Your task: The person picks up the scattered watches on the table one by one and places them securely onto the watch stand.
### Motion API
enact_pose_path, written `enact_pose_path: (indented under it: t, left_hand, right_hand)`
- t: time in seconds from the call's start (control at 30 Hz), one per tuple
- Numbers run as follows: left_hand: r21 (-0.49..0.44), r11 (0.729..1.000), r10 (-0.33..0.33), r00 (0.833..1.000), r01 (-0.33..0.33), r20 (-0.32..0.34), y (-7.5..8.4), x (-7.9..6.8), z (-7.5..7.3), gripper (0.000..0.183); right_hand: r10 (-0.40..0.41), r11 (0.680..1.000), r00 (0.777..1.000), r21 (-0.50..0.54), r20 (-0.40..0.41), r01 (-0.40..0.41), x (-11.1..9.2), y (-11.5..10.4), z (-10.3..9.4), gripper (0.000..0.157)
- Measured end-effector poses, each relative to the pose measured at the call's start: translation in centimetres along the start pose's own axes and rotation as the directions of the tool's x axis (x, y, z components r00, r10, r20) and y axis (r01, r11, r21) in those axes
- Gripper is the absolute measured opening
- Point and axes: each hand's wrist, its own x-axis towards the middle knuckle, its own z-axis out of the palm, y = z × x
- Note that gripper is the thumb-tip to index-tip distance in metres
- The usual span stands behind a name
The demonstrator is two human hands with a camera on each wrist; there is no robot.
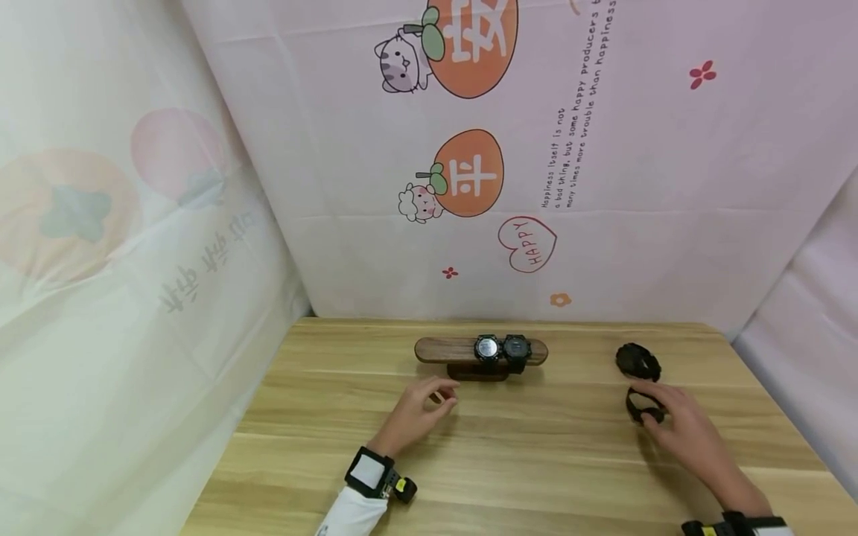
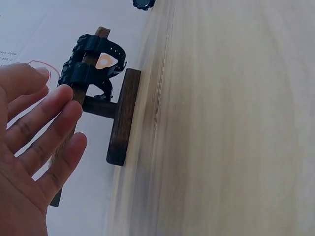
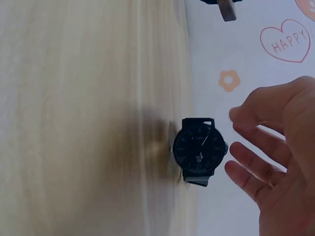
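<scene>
My left hand (image 1: pixel 417 411) hovers just in front of a dark wooden watch stand (image 1: pixel 436 350), its fingers loosely bent and holding nothing. Two black wristwatches are strapped side by side on the stand's bar: one with a bright face (image 1: pixel 487 348), the other with a dark face (image 1: pixel 516 348). On the right, my right hand (image 1: pixel 685 428) reaches around a black wristwatch (image 3: pixel 199 150) with a dark round dial. In the right wrist view the thumb and fingers are spread beside this watch, with a small gap. Another black watch (image 1: pixel 638 361) lies just behind it.
The wooden tabletop (image 1: pixel 536 447) runs back to a white printed cloth (image 1: pixel 375 260) hanging behind it. More white cloth (image 1: pixel 80 357) hangs on the left side. Each wrist wears a strapped-on device, the left one (image 1: pixel 369 473) black with a white square.
</scene>
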Motion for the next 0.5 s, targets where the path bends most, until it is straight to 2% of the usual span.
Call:
enact_pose_path:
  t: [0.27, 0.5]
  left_hand:
    - [-0.052, 0.997, -0.05, 0.998, 0.052, 0.04, 0.5, -0.1, 0.8, 0.029]
    - [-0.076, 0.995, -0.053, 0.996, 0.059, 0.071, 0.9, -0.1, 1.4, 0.026]
  right_hand:
    - [0.028, 1.0, 0.999, -0.008, 0.045, -0.028, -0.6, 1.0, 0.2, 0.055]
    - [0.033, 0.999, 0.999, -0.033, 0.025, -0.032, -1.0, 1.1, 0.3, 0.043]
